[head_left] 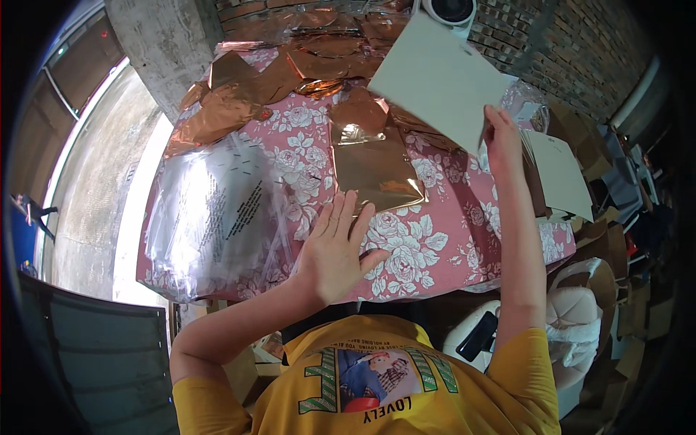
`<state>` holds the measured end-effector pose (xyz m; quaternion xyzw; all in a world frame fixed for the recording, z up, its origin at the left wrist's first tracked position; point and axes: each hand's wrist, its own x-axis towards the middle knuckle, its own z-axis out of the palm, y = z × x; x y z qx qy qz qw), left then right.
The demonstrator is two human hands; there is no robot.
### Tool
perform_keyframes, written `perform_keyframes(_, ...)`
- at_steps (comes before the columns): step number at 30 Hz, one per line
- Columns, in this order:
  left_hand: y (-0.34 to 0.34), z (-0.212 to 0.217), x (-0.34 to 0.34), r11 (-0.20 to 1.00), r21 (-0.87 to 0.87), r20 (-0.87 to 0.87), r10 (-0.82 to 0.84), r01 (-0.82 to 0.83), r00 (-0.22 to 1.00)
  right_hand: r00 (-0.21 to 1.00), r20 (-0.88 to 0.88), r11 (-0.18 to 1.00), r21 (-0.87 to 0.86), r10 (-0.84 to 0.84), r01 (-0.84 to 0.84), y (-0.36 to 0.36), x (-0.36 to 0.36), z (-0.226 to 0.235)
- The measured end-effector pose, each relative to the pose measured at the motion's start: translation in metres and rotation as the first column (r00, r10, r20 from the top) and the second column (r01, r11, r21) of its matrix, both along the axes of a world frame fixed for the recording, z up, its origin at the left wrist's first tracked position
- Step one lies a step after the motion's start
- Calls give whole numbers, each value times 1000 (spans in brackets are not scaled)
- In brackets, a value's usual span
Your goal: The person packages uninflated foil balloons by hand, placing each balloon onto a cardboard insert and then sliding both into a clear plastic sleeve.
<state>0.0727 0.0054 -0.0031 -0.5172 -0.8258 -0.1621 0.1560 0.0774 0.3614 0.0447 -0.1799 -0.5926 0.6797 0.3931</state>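
My right hand [502, 138] is raised at the table's right side and grips the lower corner of a pale grey-green card [438, 76], held tilted in the air. My left hand [335, 250] lies flat with fingers spread on the pink floral tablecloth [435, 239]. Its fingertips touch the near edge of a shiny copper foil bag [375, 163] lying flat in the middle of the table.
A stack of clear plastic bags [217, 210] covers the table's left part. Several copper foil sheets [290, 69] are heaped at the far side. More pale cards [562, 174] lie at the right edge. Cardboard boxes [602, 275] crowd the right; a brick wall [536, 36] stands behind.
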Motion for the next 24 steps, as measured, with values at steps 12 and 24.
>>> perform_keyframes(12, -2, 1, 1, 1000, -16, -29, 6, -6, 1000, 709, 607, 442, 779, -358, -444, -118, 33, -24)
perform_keyframes(24, -1, 0, -1, 999, 37, 19, -25, 24, 1000, 813, 554, 124, 807, 180, -577, -132, -2, -42)
